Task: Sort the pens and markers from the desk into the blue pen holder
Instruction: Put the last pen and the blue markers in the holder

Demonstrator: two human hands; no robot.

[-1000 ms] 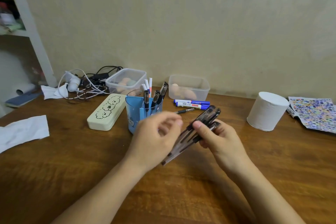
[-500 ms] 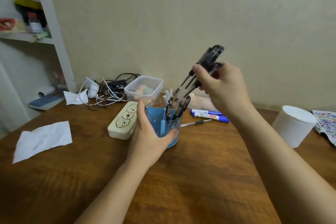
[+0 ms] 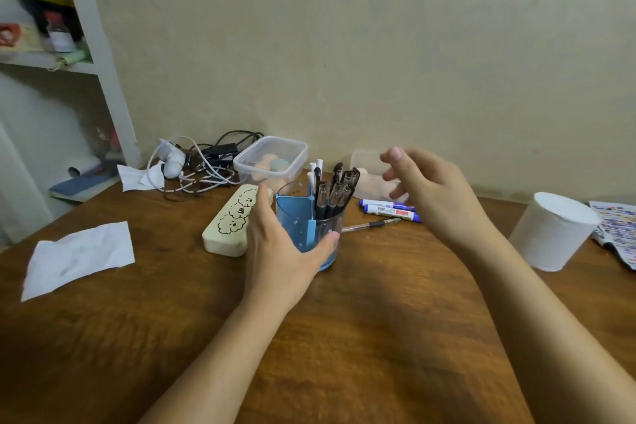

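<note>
- My left hand [image 3: 278, 248] grips the blue pen holder [image 3: 303, 220] mid-desk, toward the far edge.
- Black pens [image 3: 335, 191] stand inside.
- My right hand [image 3: 433, 189] hovers empty, fingers spread, above markers [image 3: 389, 210].

Desk: your wooden desk [image 3: 378, 337] held everything.
Left: white paper [image 3: 79, 256], cables [image 3: 196, 169].
Centre: cream case [image 3: 234, 220], blue pen holder [image 3: 306, 220].
Right: markers [image 3: 389, 210], pen [image 3: 371, 224], paper roll [image 3: 550, 231].
</note>
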